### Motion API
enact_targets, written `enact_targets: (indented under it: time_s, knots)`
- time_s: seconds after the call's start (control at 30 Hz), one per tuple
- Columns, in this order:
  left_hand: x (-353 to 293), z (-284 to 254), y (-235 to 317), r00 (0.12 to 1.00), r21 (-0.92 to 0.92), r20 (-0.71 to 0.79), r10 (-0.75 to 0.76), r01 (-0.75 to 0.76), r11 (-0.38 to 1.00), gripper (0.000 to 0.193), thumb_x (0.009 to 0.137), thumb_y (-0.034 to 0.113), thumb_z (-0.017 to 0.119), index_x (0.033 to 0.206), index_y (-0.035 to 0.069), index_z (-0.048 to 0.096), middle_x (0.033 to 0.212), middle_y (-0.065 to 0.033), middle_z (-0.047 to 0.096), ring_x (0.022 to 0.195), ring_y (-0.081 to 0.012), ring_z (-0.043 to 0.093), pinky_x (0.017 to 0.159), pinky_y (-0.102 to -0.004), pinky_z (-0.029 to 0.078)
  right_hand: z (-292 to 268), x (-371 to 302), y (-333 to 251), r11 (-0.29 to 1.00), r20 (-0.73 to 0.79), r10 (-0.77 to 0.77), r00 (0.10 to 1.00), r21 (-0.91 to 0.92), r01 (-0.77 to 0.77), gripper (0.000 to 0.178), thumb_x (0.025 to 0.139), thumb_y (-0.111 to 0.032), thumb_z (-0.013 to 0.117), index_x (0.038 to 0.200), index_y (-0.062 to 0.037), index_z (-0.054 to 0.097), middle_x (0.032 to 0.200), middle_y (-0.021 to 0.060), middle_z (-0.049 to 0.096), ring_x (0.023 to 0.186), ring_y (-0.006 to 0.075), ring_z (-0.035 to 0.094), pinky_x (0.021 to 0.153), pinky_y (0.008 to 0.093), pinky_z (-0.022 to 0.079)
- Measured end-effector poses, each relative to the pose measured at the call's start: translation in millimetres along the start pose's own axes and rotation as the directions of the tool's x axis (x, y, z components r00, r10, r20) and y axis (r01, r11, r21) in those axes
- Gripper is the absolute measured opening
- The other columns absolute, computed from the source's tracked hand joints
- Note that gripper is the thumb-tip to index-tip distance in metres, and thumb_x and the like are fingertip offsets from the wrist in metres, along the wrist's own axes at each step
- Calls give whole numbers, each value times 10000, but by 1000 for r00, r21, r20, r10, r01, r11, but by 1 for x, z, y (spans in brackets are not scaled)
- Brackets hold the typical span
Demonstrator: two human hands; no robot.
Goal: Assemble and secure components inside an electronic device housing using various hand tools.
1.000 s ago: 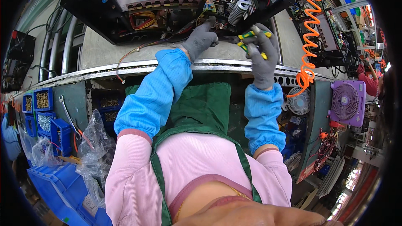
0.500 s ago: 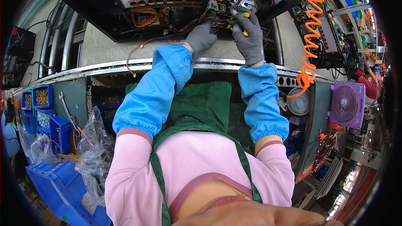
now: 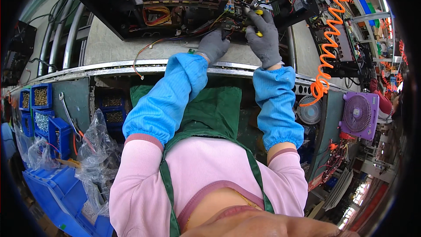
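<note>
My gloved left hand [image 3: 214, 46] is closed at the front of an open black metal chassis [image 3: 103, 11], its fingertips on a bundle of thin wires [image 3: 201, 30]; the exact grip is partly hidden. Beside it, my gloved right hand [image 3: 265, 39] grips a pair of pliers with yellow handles [image 3: 259, 34], whose jaws point left toward the wiring and are hard to make out. Inside the chassis lies a coil of red and yellow wires [image 3: 158, 16]. One loose lead ends in a small white connector [image 3: 141, 77] over the bench's front edge.
An orange coiled air hose [image 3: 326, 48] hangs at right, before another chassis [image 3: 346, 57]. Below it are a purple fan [image 3: 359, 115] and a white fan [image 3: 309, 109]. At left stand blue bins of screws [image 3: 41, 97], a wrench [image 3: 68, 112] and plastic bags [image 3: 98, 149].
My left hand has drawn back slightly toward me and right. The pliers remain in my right hand, which has turned a little. The whole view has shifted slightly.
</note>
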State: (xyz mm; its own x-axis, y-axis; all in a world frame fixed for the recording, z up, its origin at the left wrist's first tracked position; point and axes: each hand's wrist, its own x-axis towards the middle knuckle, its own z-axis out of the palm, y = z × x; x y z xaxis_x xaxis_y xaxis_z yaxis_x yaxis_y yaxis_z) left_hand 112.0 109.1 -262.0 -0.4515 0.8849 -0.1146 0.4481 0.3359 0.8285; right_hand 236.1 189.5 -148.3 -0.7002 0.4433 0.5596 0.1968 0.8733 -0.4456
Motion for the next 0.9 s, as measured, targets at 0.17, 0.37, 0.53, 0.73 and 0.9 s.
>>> enact_targets:
  time_s: [0.17, 0.37, 0.53, 0.73, 0.9]
  knots:
    - [1, -8, 19, 993, 147, 72, -89, 77, 986, 413, 860, 306, 524, 1189, 60, 568, 1130, -228, 611, 1067, -379, 576, 925, -428, 448, 1, -4, 1, 1000, -2, -2, 1000, -19, 2, 384, 754, -24, 571, 1136, -37, 619, 1134, 165, 556, 984, 306, 598, 836, 347, 492]
    - [19, 4, 4, 992, 29, -81, -93, 95, 995, 455, 903, 384, 441, 1091, 17, 635, 1067, -254, 621, 1059, -395, 572, 926, -441, 438, -1, -2, 2, 1000, 35, -26, 999, -9, 26, 415, 759, -17, 566, 1171, -49, 606, 1175, 172, 543, 997, 313, 599, 853, 346, 490]
    - [15, 2, 17, 972, 0, -70, -226, 226, 974, 544, 927, 440, 364, 1044, -8, 650, 1092, -263, 608, 1071, -408, 560, 943, -443, 425, 0, 1, 9, 1000, 97, -5, 995, -24, 8, 445, 762, -34, 560, 1205, -61, 589, 1214, 175, 525, 1066, 329, 566, 904, 361, 466]
    - [19, 6, 12, 971, -36, -51, -235, 234, 972, 522, 929, 434, 363, 1068, 14, 642, 1138, -255, 593, 1091, -406, 548, 950, -441, 424, 4, 3, 8, 999, 66, 52, 997, -16, -51, 426, 766, -58, 569, 1191, -69, 597, 1202, 167, 526, 1072, 336, 558, 911, 371, 463]
    - [18, 8, 0, 989, -70, -82, -120, 114, 991, 434, 927, 410, 418, 1116, 75, 618, 943, -195, 672, 985, -340, 620, 899, -411, 452, 11, 8, -9, 974, 73, 20, 997, -225, -3, 412, 765, -85, 587, 1176, -73, 606, 1146, 161, 557, 1055, 338, 563, 890, 378, 473]
